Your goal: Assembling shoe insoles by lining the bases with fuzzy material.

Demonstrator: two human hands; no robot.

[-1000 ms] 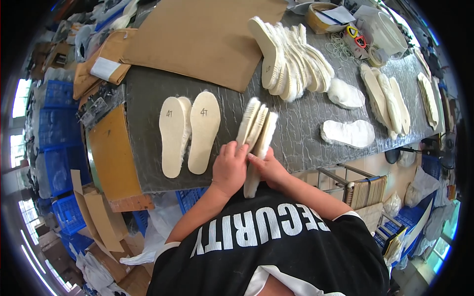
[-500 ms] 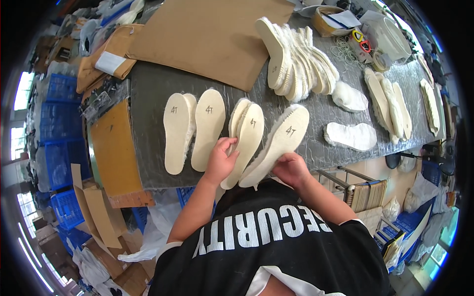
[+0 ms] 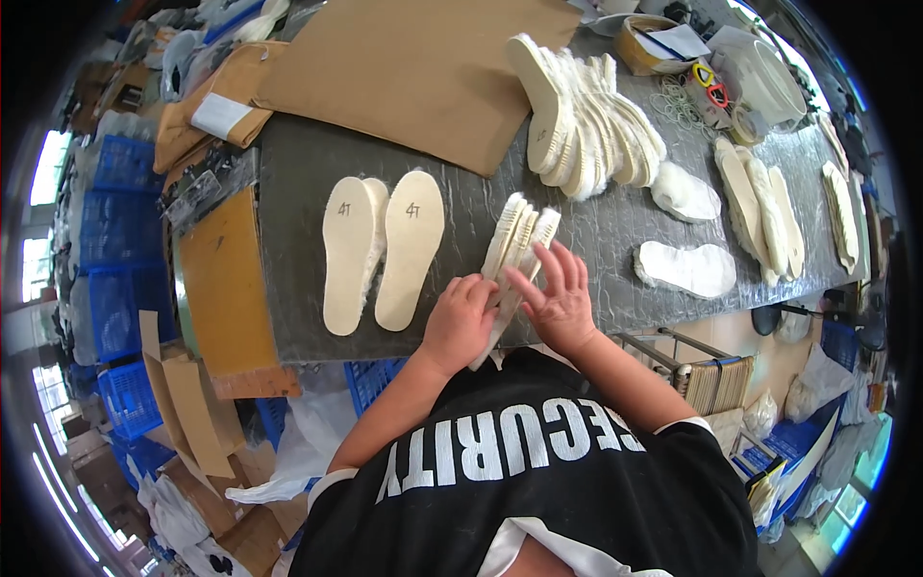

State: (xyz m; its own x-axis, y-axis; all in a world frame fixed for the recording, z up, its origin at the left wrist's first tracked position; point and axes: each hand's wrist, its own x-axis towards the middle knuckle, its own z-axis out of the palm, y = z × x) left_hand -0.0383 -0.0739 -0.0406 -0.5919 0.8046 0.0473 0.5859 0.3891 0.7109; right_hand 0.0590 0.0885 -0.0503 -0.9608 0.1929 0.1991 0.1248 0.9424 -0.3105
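Observation:
Between my hands a small stack of cream fleecy insoles point(image 3: 520, 240) stands on edge near the table's front edge. My left hand point(image 3: 462, 322) is closed round its left side. My right hand point(image 3: 558, 300) has its fingers spread against the stack's right side; its palm looks free. Left of these lie flat insoles: one point(image 3: 411, 252) alone and a pair point(image 3: 350, 255) overlapping, marked faces up. Beyond my hands a long row of insoles point(image 3: 586, 125) leans together. To the right, one fluffy white insole point(image 3: 685, 269) lies flat, with another fluffy one point(image 3: 686, 192) behind it.
A large brown cardboard sheet point(image 3: 413, 82) covers the far left of the dark table point(image 3: 298, 288). At the far right stand a clear tub point(image 3: 764, 82), scissors point(image 3: 710, 85), string and more insoles point(image 3: 760, 212). A metal-framed stool point(image 3: 711, 380) is beside the table at right.
The insole in my right hand has joined the ones in my left, and the stack has turned onto its edge. My right hand has moved left and its fingers have spread.

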